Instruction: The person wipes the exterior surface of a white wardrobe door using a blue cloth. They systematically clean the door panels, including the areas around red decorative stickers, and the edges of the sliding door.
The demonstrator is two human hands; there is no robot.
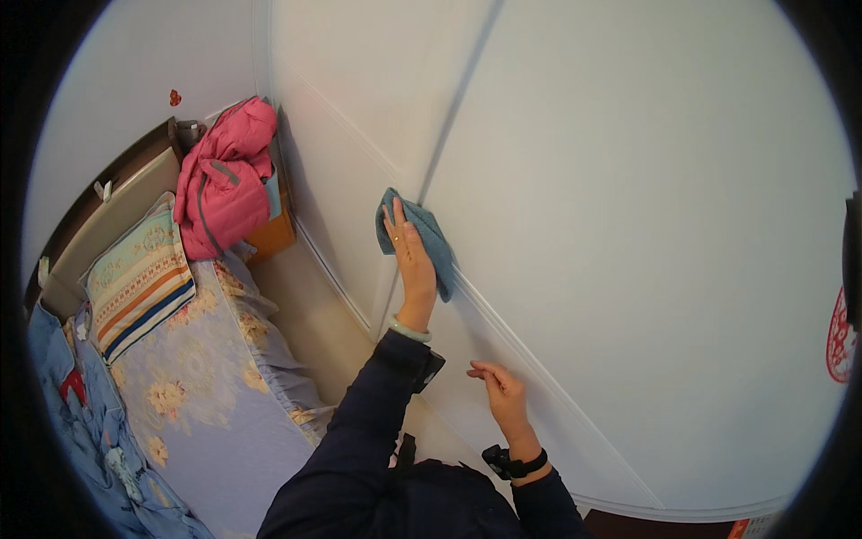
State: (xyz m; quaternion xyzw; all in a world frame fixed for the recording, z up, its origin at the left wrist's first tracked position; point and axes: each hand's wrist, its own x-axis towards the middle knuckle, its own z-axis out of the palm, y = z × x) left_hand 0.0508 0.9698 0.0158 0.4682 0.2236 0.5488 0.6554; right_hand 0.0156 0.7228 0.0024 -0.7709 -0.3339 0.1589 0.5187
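Observation:
A blue-grey cloth (439,250) lies pressed against a white panelled surface (606,202), which looks like large wardrobe doors. My left hand (412,263) is spread flat over the cloth, at the seam between two panels and just by a raised trim strip (539,374). That wrist carries a pale bangle (409,330) and a ring shows on one finger. Lower and to the right, my right hand (504,394) is held in front of the panel with its fingers loosely bent and nothing in them. A black wrist strap (528,466) circles that wrist.
On the left stands a bed with a floral sheet (215,431), a striped pillow (145,283) and blue denim clothing (87,418). A pink padded jacket (229,188) is heaped over an orange-brown cabinet (275,239). A red-and-white decoration (838,340) is at the right rim.

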